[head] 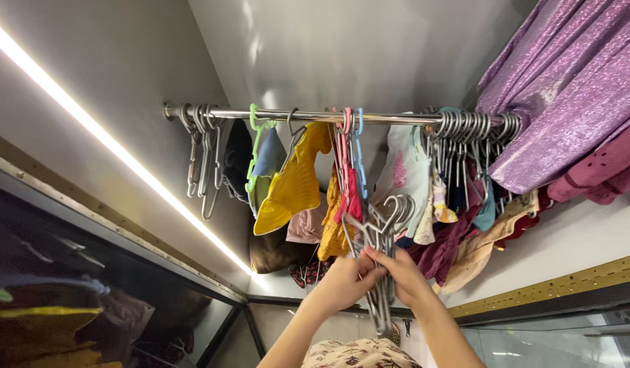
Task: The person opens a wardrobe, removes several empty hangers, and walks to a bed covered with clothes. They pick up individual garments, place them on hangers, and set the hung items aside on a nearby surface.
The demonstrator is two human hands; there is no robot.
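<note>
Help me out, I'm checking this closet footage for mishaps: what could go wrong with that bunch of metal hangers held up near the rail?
1. Both hands, left and right, grip the bunch of metal hangers overhead; one could slip out and fall toward the person.
2. Their hooks are interlocked, so they may tangle.
3. The rail is crowded; the hooks might snag the hanging clothes.

A closet rod spans the upper middle of the frame. Empty hangers hang at its left end, garments centre, draped fabric upper right. Below centre, both hands grip a hanger bundle.
</note>
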